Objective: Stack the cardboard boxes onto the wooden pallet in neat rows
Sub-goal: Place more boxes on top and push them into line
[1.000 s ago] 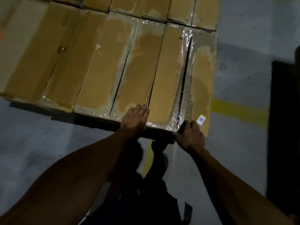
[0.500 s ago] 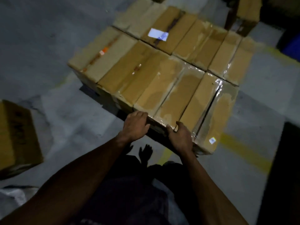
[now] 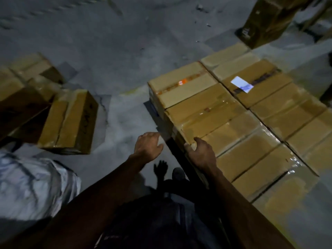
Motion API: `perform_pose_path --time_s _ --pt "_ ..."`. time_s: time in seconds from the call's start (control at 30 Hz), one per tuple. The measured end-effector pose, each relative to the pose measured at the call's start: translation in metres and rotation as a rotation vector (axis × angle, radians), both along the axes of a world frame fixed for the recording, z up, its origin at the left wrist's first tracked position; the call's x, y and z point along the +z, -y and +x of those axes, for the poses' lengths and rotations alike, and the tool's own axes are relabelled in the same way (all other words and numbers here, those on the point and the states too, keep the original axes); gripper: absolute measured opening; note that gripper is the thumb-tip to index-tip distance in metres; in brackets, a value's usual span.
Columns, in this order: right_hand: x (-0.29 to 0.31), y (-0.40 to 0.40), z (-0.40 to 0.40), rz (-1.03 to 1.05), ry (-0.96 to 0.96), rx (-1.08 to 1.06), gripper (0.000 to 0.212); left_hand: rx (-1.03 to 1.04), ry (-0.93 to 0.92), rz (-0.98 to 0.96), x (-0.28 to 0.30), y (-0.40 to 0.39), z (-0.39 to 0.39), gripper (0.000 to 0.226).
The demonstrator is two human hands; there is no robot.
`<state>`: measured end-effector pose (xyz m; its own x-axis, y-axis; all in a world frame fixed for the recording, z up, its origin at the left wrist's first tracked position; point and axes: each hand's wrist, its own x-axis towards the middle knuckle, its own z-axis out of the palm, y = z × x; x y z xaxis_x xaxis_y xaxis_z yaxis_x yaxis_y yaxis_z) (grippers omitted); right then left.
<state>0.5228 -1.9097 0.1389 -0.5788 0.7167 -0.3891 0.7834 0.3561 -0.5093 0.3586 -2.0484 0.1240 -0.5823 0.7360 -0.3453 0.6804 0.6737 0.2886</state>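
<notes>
open grey floor [image 3: 115, 51] runs wide between the packed rows of boxes [image 3: 251, 133] at right and the loose boxes [image 3: 68, 123] at left, a pale bundle [image 3: 36, 186] crowds the near left, and a tall dark carton [image 3: 265, 22] blocks the far right.

Both forearms are bare, no sleeves reaching the left hand [image 3: 148, 145] or right hand [image 3: 203, 155]; dark trousers [image 3: 158, 221] and one dark shoe [image 3: 178, 174] show below them.

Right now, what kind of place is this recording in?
Probably a warehouse or loading area: bare concrete floor, taped cardboard boxes stacked in rows, and more loose boxes on the floor.
</notes>
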Motion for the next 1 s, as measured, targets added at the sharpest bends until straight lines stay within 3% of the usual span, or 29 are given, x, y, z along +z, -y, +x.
perform_pose_path --time_s 0.23,0.37,0.5,0.73,1.0 --pt "-0.018 -0.056 -0.100 -0.040 0.032 0.205 0.057 0.252 0.010 -0.017 -0.012 -0.022 -0.066 0.058" --pt "-0.013 -0.086 -0.158 -0.051 0.087 0.332 0.061 0.387 -0.048 0.096 -0.003 -0.035 -0.100 0.059" --pt "-0.005 -0.110 -0.221 -0.015 0.088 0.429 0.069 0.503 -0.013 0.041 0.012 -0.050 -0.147 0.057" --pt "0.003 -0.128 -0.342 0.006 0.081 0.517 0.067 0.595 -0.054 0.097 0.020 -0.061 -0.248 0.057" --pt "-0.008 -0.130 -0.511 0.015 0.069 0.454 0.067 0.569 -0.005 0.166 0.001 -0.072 -0.432 0.059"
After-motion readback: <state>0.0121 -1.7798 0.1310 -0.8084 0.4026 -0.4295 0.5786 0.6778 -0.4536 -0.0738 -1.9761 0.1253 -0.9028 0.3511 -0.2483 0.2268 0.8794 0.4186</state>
